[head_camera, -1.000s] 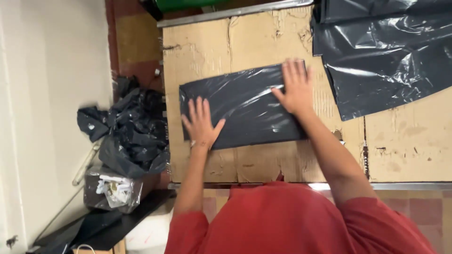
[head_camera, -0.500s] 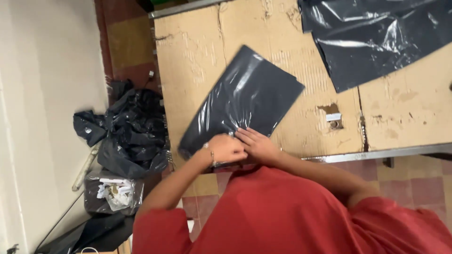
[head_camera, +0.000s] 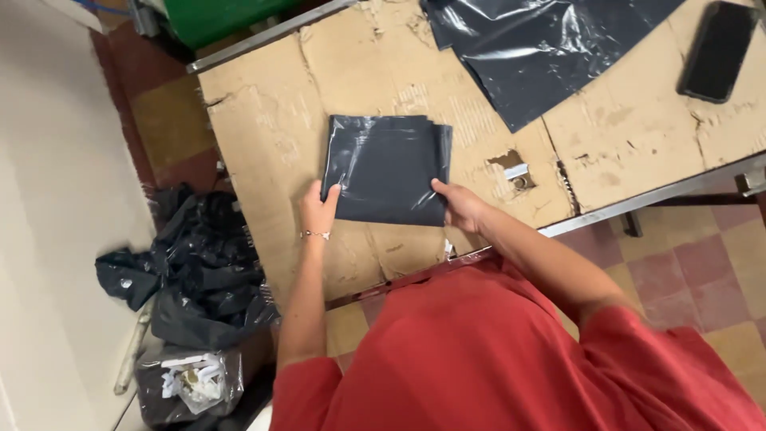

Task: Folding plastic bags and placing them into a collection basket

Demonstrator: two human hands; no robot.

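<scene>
A desk (head_camera: 263, 128) covered in worn, torn brown cardboard is filling most of the view, with a metal edge running along its near side. A person in a red shirt (head_camera: 495, 359) is standing at that near side and leaning over it. At the far end of the desk, a large sheet of dark grey plastic (head_camera: 527, 48) is lying spread out and wrinkled, well apart from the hands. On the floor to the left of the desk, a heap of black plastic bags (head_camera: 199, 271) is sitting against the pale wall, and just below it a small bin with crumpled white scraps (head_camera: 187, 383) is showing.

In the middle of the desk, a folded dark grey plastic bag (head_camera: 387, 168) is lying flat as a neat, nearly square packet, with several layers showing at its right edge. The left hand (head_camera: 319, 209) is gripping the packet's near left corner, thumb on top of the plastic. The right hand (head_camera: 461, 206) is pinching the near right corner, fingers closed on the edge. Both hands are holding the same packet at its near side. A thin bracelet (head_camera: 314, 235) is circling the left wrist.

A black phone (head_camera: 716, 49) is lying face down at the far right of the desk, beside the large sheet.
</scene>
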